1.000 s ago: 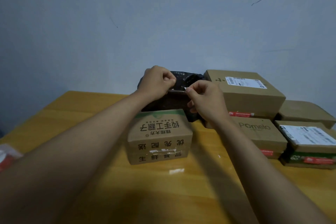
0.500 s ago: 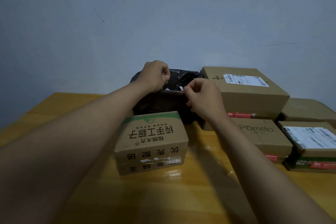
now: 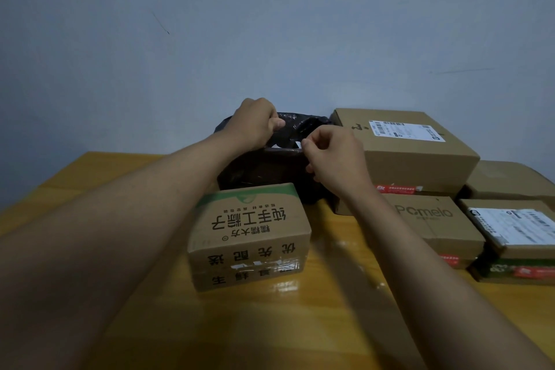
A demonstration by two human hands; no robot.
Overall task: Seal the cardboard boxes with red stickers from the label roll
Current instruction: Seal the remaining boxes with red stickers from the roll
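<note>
A cardboard box with green trim and black Chinese print (image 3: 249, 234) stands on the wooden table (image 3: 300, 324) in front of me. Behind it sits a black plastic bag (image 3: 264, 171) against the wall. My left hand (image 3: 255, 123) is curled at the bag's top, gripping something I cannot make out. My right hand (image 3: 333, 153) pinches a small white strip (image 3: 298, 145) at the bag's rim. No red sticker shows in either hand.
Stacked at the right are several cardboard boxes: a large one with a white shipping label (image 3: 405, 147), a "Pomelo" box (image 3: 432, 225) beneath it, and more at the far right (image 3: 516, 237). Red stickers (image 3: 396, 189) show on their front edges.
My view has tilted and shifted, so the boxes sit lower and further left in frame. Both hands stay at the bag's top, the left now slightly higher and apart from the right.
</note>
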